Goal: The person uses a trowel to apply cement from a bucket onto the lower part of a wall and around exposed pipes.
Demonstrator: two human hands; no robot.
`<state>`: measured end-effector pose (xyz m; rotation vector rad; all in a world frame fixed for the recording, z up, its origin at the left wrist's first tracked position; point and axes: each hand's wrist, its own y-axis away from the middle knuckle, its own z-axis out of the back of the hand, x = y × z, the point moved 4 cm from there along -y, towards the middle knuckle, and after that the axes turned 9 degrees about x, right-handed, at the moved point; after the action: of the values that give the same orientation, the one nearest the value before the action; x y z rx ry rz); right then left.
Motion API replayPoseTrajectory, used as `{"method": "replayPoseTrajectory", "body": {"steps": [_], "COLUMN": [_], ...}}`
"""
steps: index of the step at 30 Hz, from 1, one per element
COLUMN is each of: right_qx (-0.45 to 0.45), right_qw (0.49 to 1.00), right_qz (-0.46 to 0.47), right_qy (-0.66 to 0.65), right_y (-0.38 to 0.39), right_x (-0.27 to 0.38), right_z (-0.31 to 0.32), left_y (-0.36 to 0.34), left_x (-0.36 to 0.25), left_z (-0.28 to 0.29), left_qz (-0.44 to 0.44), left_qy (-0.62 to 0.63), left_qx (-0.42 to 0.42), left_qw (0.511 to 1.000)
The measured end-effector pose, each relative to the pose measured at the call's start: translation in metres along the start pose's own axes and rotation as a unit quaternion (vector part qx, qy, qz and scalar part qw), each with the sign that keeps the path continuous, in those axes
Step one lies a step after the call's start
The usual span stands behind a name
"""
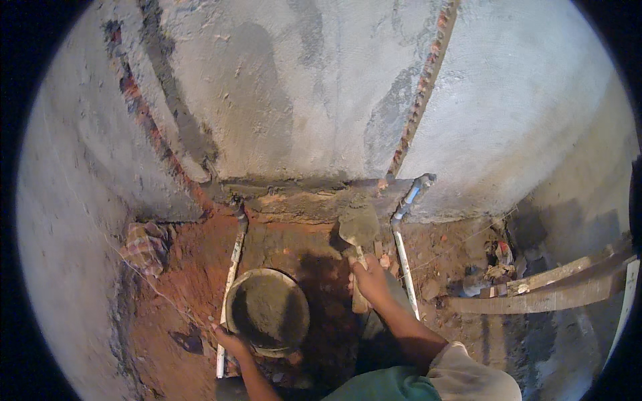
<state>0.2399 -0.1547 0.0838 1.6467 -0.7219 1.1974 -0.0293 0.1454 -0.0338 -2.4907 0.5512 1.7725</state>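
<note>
My right hand [371,284] is wrapped round the wooden handle of a trowel [360,227]. The trowel's blade, coated in grey mortar, points away from me toward the wall's foot. Left of it on the ground is a round pan [304,311] with wet grey mortar in it. My left hand [231,341] is by the pan's near left rim, across a white pipe [234,267]. Its fingers look stretched out with nothing visible in them. At the wall's base, just beyond the trowel, runs a rough mortar-covered ledge [301,202].
A second white pipe [405,271] runs up to a dark elbow fitting [423,180] on the right. Wooden planks [542,301] lie farther right. A checked cloth bundle [147,247] sits at the left wall. A thin string [157,287] slants toward my left hand. Chased grooves [418,100] climb the plastered wall.
</note>
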Motion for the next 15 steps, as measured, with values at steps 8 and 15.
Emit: {"method": "replayPoseTrajectory", "body": {"steps": [8,15], "right_qx": [-0.141,-0.259], "right_qw": [0.937,0.919], "right_qz": [0.196,0.207], "right_qy": [0.254,0.213], "right_y": [-0.073,-0.128], "right_x": [-0.017,-0.032], "right_z": [0.007,-0.002], "left_y": [0.021,0.012], "left_x": [-0.023,-0.008], "left_z": [-0.039,-0.031], "left_qz": [-0.004,-0.063], "left_qy": [-0.024,-0.118], "left_qx": [0.008,-0.035], "left_qw": [1.000,0.990]}}
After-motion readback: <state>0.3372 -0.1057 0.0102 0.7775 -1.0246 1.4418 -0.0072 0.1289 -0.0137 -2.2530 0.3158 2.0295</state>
